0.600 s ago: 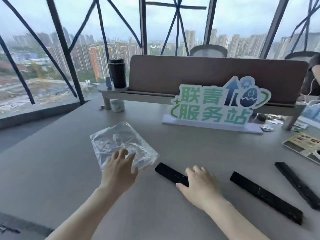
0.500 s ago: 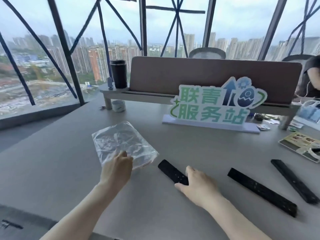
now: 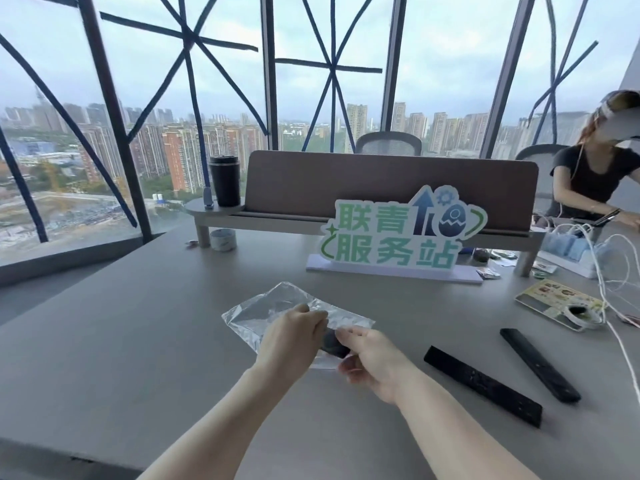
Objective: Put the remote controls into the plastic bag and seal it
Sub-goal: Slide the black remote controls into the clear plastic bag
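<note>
- The plastic bag (image 3: 277, 315) is lifted just off the table (image 3: 138, 341), near centre, its mouth toward the person; both hands meet at that near edge.
- The left hand (image 3: 292, 339) pinches the bag's edge between thumb and fingers; the right hand (image 3: 372, 362) has its fingers curled at the same edge, over the first remote (image 3: 334, 344) — only a dark stub shows.
- To do this well, I judge: hold the mouth open with the left pinch, and feed the remote in lengthwise so it does not snag the film.
- Hidden: whether the remote's end is inside the bag or only under it — I cannot tell.
- Two more remotes (image 3: 483, 384) (image 3: 540, 363) lie to the right, well apart from the bag.
</note>
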A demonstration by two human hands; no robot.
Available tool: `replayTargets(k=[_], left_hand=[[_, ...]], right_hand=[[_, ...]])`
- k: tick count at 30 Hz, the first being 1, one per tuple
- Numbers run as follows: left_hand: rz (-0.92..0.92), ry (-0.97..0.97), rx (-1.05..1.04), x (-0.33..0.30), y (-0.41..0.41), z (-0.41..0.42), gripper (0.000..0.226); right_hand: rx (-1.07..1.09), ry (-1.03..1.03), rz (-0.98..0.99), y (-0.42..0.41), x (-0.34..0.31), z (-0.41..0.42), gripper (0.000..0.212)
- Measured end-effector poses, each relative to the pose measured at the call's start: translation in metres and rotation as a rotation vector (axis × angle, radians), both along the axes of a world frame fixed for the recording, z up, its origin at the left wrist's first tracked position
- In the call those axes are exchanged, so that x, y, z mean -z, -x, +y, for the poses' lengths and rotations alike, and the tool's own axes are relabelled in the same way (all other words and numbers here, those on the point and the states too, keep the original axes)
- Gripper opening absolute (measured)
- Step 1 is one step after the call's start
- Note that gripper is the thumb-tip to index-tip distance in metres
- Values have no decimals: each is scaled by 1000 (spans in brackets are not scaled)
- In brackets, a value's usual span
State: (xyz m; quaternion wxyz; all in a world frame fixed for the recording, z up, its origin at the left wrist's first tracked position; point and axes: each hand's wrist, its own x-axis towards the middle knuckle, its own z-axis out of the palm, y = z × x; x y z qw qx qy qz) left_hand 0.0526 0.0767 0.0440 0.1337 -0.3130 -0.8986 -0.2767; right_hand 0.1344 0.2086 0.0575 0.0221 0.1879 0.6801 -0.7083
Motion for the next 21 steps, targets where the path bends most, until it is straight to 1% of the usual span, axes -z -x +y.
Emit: replayTargets(k=[1,2,4,6,7,8,9,10,11,12,13,15,17,18,19,21], left_hand=[[-13,-43,5,0,0,5,30],[-32,-69,13,1,0,8,32],[-59,-90,37,3,-2,16,35],[-76,-78,51,7,-5,26,33],[-78,-70,56,8,-7,31,30],[-85,-69,67,9,-11,37,28],[-91,-77,83,10,-14,43,26],[-99,-85,97,10,-17,49,26],[-104,-96,109,9,-21,54,26],[-105,-114,119,8,-24,60,26],[-105,-138,122,7,-27,64,26],[-99,-167,105,4,-32,70,26],[-86,-154,75,3,-35,72,27],[-87,-143,58,3,-36,71,28],[-95,-141,43,4,-38,69,27],[-121,-153,20,4,-39,65,26]], right_hand=[[44,-15,6,-3,1,4,17],[99,-95,9,-8,5,12,18],[226,-346,25,-24,12,38,21],[371,-659,15,-45,20,77,21],[419,-837,-36,-57,22,96,18],[430,-1020,-137,-67,27,115,21],[400,-1176,-269,-77,32,133,29],[339,-1282,-416,-87,36,147,38],[285,-1339,-544,-95,41,157,45],[250,-1359,-620,-102,43,164,50],[233,-1360,-650,-108,45,169,52],[207,-1376,-600,-116,50,174,46],[204,-1330,-498,-123,53,170,35],[226,-1256,-426,-127,52,166,30],[267,-1147,-349,-132,50,161,29],[346,-881,-196,-140,36,152,30]])
